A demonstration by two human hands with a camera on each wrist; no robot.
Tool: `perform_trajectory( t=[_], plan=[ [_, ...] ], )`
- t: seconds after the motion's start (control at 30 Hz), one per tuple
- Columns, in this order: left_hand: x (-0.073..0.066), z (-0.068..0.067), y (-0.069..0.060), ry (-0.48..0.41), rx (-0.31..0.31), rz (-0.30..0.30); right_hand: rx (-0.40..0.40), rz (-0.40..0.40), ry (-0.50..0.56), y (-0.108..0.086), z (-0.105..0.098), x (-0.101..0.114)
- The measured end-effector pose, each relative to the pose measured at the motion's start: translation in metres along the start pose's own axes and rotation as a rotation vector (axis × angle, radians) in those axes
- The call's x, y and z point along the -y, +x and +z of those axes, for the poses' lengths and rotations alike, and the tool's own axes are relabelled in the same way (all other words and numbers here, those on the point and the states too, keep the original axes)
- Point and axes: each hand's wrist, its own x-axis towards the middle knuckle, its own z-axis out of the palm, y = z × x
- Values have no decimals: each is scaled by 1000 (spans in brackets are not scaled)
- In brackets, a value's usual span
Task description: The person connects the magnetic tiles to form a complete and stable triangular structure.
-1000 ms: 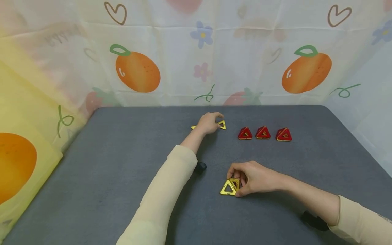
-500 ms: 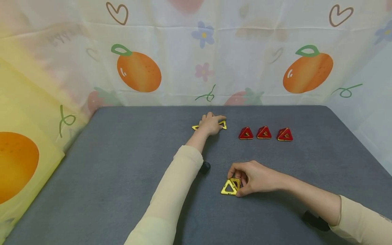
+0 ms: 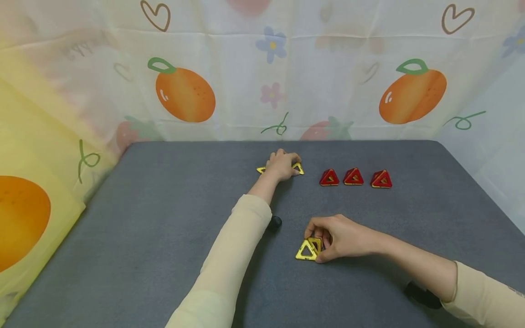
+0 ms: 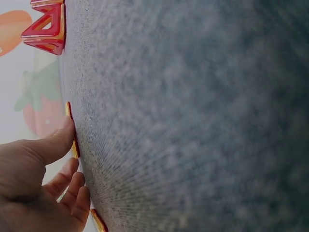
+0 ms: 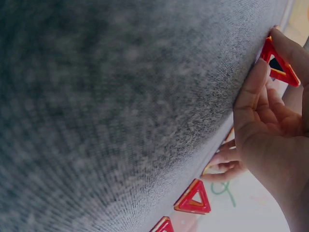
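My left hand (image 3: 280, 165) reaches to the far side of the table. Its thumb and bent index finger pinch a flat yellow triangular magnetic tile (image 3: 300, 170); the thumb lies on that tile (image 4: 76, 149) in the left wrist view. Another yellow tile (image 3: 260, 170) lies just left of this hand, partly covered. Nearer the front, my right hand (image 3: 340, 239) pinches a pair of joined yellow triangular magnetic tiles (image 3: 301, 257), which stand tilted against each other. The right wrist view shows a red inner face (image 5: 291, 77) between thumb and fingers.
Three red triangular pyramids (image 3: 329, 178) stand in a row at the back right of the grey table (image 3: 164, 228). A printed curtain (image 3: 246, 91) hangs behind the far edge. Black wrist devices (image 3: 275, 223) sit at both forearms.
My left arm has shifted slightly right. The left index finger, straight half a second ago, now bends onto the yellow tile, which has turned a little. My right hand stays in place.
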Motion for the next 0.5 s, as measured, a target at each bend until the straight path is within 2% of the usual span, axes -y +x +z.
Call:
perform_trajectory(
  t=[0.17, 0.27, 0.5],
  plan=[
    [-2, 1, 1, -68, -66, 22, 1, 2, -2, 0, 0, 1],
    [-3, 0, 1, -119, -86, 30, 2, 3, -2, 0, 0, 1],
    [-3, -7, -5, -144, -77, 70, 2, 6, 6, 0, -1, 2]
  ],
)
